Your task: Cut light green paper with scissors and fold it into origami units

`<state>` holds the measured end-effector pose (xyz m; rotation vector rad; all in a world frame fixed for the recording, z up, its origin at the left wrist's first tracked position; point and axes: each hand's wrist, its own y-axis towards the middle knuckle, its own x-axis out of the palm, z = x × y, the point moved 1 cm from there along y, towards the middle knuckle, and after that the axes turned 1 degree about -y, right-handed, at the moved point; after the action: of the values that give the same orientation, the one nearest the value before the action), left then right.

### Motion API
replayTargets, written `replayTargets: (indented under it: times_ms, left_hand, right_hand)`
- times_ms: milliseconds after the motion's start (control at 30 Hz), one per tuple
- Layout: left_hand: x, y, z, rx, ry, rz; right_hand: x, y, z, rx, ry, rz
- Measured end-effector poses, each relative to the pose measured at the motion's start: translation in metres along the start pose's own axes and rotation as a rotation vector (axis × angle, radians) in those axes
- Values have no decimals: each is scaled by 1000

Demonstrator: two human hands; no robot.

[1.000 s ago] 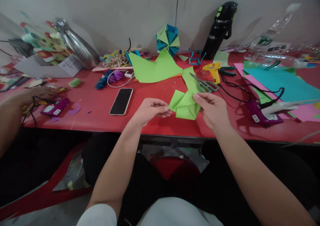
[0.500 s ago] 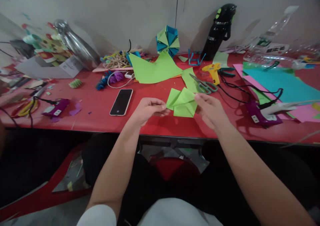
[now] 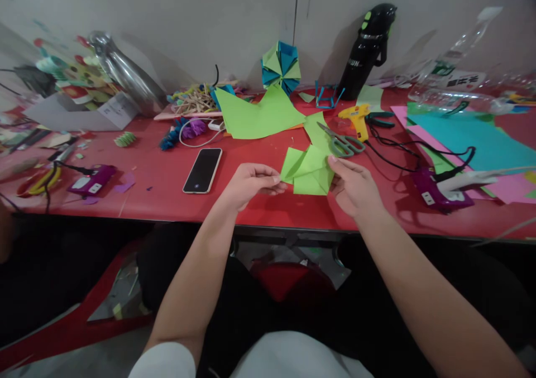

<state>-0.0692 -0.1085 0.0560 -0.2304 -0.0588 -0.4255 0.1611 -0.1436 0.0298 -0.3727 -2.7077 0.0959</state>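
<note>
The person's 2 hands are standing apart, and both are clamping on 1 piece of folded green paper [image 3: 312, 172], which is sitting between them near the front edge of the red surface [image 3: 259, 213]. The left hand [image 3: 257, 185] is pinching the paper's left corner between thumb and fingertips, while the right hand [image 3: 355, 187] is gripping its right edge, the thumb pressing on the near face and the other fingers partly hiding behind it. The paper is showing several creases and overlapping flaps; whether its lower edge is touching the surface, I cannot tell.

Just beyond the folded paper, a green strip [image 3: 319, 131] is lying under the tip of the scissors [image 3: 335, 137], and a yellow glue gun [image 3: 357, 121] is resting just behind their handles. A large green sheet [image 3: 259, 115] is spreading out farther back, with a blue and green paper wheel [image 3: 281, 68] standing behind it against the wall [image 3: 209, 26]. To the left of the left hand, a phone [image 3: 203, 170] is lying face up. To the right of the right hand, well apart from it, a purple socket box [image 3: 439, 191] is sitting beside pink and blue paper [image 3: 481, 135].
</note>
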Motion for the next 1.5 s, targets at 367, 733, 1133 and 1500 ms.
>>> replayTargets:
  times_ms: [367, 733, 1133, 1500]
  left_hand:
    - [-1, 0, 0, -5, -11, 31]
    - [-5, -1, 1, 2, -15, 60]
    - [-1, -1, 1, -29, 26, 12]
    - [-7, 2, 4, 43, 30, 81]
  right_hand:
    - [-1, 0, -3, -36, 11, 25]
    - [-9, 5, -7, -14, -148, -37]
    - [0, -1, 6, 70, -97, -144]
    - [-1, -9, -3, -11, -395, -252]
